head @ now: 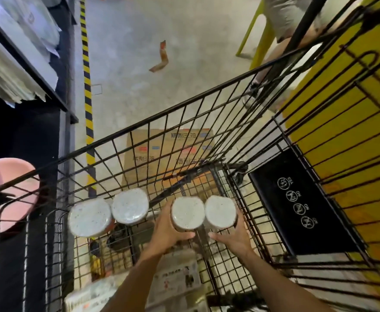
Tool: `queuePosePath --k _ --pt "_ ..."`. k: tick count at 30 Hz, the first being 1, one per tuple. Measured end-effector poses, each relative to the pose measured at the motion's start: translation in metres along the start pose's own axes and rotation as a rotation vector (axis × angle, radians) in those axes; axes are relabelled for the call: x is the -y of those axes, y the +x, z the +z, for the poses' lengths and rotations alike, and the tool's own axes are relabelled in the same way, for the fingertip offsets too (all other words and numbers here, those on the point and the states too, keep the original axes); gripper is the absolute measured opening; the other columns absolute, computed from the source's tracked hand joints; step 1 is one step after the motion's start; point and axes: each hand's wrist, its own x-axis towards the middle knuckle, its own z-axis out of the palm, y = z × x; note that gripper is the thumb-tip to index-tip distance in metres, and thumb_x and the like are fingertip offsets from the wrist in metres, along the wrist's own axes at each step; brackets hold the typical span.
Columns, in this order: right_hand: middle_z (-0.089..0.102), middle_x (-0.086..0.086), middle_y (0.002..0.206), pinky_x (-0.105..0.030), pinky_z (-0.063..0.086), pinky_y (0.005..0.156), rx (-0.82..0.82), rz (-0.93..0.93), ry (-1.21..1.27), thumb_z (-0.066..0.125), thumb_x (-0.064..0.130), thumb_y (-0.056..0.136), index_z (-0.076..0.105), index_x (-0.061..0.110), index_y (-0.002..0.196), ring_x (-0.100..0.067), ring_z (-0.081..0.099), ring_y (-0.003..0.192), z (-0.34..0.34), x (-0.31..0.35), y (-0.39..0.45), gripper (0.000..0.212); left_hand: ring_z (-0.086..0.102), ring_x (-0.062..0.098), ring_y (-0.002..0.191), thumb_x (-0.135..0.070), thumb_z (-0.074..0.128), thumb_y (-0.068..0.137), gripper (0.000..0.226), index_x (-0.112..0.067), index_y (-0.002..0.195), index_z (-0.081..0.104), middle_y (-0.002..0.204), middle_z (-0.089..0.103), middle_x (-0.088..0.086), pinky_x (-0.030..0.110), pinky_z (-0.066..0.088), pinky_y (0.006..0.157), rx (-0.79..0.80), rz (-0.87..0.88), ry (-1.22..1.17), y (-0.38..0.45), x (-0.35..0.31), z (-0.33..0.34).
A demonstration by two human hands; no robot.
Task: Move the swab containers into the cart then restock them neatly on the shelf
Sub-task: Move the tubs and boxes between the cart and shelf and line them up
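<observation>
Inside the black wire cart (184,109) I see four swab containers from above, each with a white speckled lid. Two of them (90,217) (130,206) stand side by side at the cart's left. My left hand (168,230) grips a third container (187,212), fingers curled round its side. Right beside it, touching, is the fourth container (221,211), held by my right hand (234,237). Both held containers are upright and low inside the basket.
A dark shelf unit (26,55) with white packets stands at the left. A pink stool (6,176) is beside the cart. A cardboard box (166,149) lies under the cart's front. A yellow panel (353,109) is at the right. Another person sits on a yellow chair (263,41) beyond.
</observation>
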Motion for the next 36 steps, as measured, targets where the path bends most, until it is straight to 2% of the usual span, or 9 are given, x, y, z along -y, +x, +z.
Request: queuePosePath --k 8,11,15,21,24,27,29,32,36 --pt "0.048 -0.009 0.136 -0.046 0.037 0.109 -0.107 -0.043 0.185 0.085 -0.011 0.056 0.028 0.013 0.146 -0.023 0.041 0.131 0.019 0.0 0.012 0.109 0.049 0.018 0.124 -0.026 0.096 0.045 0.096 -0.014 0.128 0.05 0.127 0.057 0.0 0.049 0.037 0.106 -0.051 0.142 0.044 0.012 0.008 0.006" --pt "0.05 -0.001 0.127 -0.033 0.043 0.101 -0.117 -0.034 0.161 0.085 -0.01 0.057 0.029 0.013 0.141 -0.022 0.044 0.128 0.017 0.003 0.012 0.103 0.05 0.013 0.119 -0.019 0.095 0.047 0.091 -0.02 0.123 0.047 0.124 0.055 -0.001 0.044 0.042 0.103 -0.058 0.145 0.004 0.009 -0.001 0.005" --pt "0.044 -0.001 0.125 -0.046 0.041 0.108 -0.111 -0.035 0.099 0.089 0.002 0.058 0.022 0.013 0.138 -0.023 0.043 0.128 0.01 0.029 0.005 0.104 0.048 0.006 0.117 -0.021 0.094 0.047 0.094 -0.028 0.123 0.039 0.123 0.051 -0.009 0.025 0.043 0.096 -0.078 0.135 -0.037 -0.005 -0.025 -0.007" --pt "0.048 0.008 0.119 -0.037 0.043 0.105 -0.073 -0.234 -0.008 0.092 0.006 0.053 0.028 0.013 0.132 -0.019 0.046 0.123 -0.004 0.109 -0.034 0.102 0.049 0.0 0.115 -0.032 0.094 0.039 0.097 -0.036 0.121 0.042 0.121 0.052 -0.017 0.022 0.044 0.089 -0.157 0.142 -0.152 -0.051 -0.087 -0.045" --pt "0.05 0.003 0.128 -0.038 0.042 0.107 0.007 -0.37 -0.054 0.096 0.017 0.049 0.033 0.018 0.133 -0.014 0.048 0.124 -0.008 0.164 -0.07 0.105 0.051 0.007 0.118 -0.037 0.094 0.037 0.104 -0.028 0.127 0.043 0.125 0.055 -0.01 0.026 0.046 0.094 -0.235 0.154 -0.208 -0.087 -0.118 -0.073" --pt "0.05 0.003 0.132 -0.031 0.041 0.105 0.106 -0.51 -0.099 0.095 0.033 0.047 0.038 0.02 0.136 -0.008 0.049 0.124 -0.006 0.215 -0.11 0.107 0.05 -0.005 0.114 -0.031 0.096 0.039 0.097 -0.034 0.121 0.044 0.122 0.054 -0.016 0.006 0.043 0.083 -0.344 0.185 -0.232 -0.133 -0.147 -0.105" --pt "0.051 0.0 0.131 -0.037 0.043 0.106 0.159 -0.562 -0.131 0.096 0.028 0.048 0.042 0.019 0.135 -0.011 0.05 0.123 0.002 0.246 -0.136 0.103 0.051 -0.004 0.114 -0.031 0.096 0.039 0.095 -0.033 0.12 0.046 0.121 0.056 -0.016 0.006 0.044 0.085 -0.426 0.207 -0.249 -0.168 -0.162 -0.128" --pt "0.055 0.002 0.127 -0.026 0.045 0.099 0.266 -0.644 -0.11 0.096 0.019 0.045 0.045 0.021 0.13 -0.01 0.052 0.119 0.026 0.285 -0.173 0.099 0.055 0.007 0.118 -0.027 0.096 0.043 0.096 -0.024 0.126 0.049 0.124 0.059 -0.008 0.029 0.047 0.099 -0.555 0.25 -0.272 -0.227 -0.182 -0.163" --pt "0.063 0.009 0.119 -0.022 0.05 0.093 0.451 -0.773 -0.07 0.095 0.006 0.046 0.051 0.024 0.124 -0.006 0.058 0.114 0.072 0.322 -0.228 0.092 0.06 0.001 0.109 -0.026 0.091 0.042 0.083 -0.038 0.115 0.053 0.114 0.065 -0.014 0.017 0.05 0.085 -0.759 0.296 -0.312 -0.311 -0.197 -0.203"
